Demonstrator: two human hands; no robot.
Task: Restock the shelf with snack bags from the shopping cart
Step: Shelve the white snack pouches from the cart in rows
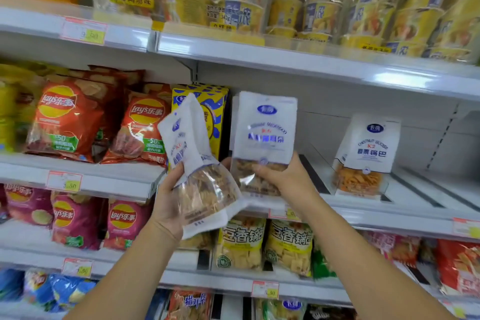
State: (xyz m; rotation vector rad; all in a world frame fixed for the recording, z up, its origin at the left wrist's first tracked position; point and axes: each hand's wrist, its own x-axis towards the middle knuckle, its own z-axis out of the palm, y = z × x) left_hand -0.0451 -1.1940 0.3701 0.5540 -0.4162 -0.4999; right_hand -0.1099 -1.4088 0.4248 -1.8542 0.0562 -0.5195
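Observation:
My left hand [171,197] grips a white snack bag [197,163] with a clear bottom, tilted to the left in front of the shelf. My right hand [283,176] holds a second white snack bag [265,135] upright by its clear lower part, its base at the front of the middle shelf [363,213]. Further right on that shelf a similar white bag with orange snacks [366,156] stands alone. The shopping cart is out of view.
Red Lay's chip bags [70,122] fill the shelf to the left, with a yellow-blue pack [207,117] behind the tilted bag. Yellow cup-noodle packs [311,2] sit on the top shelf. Yellow snack bags [265,244] stand on the shelf below. Bare shelf lies at the far right.

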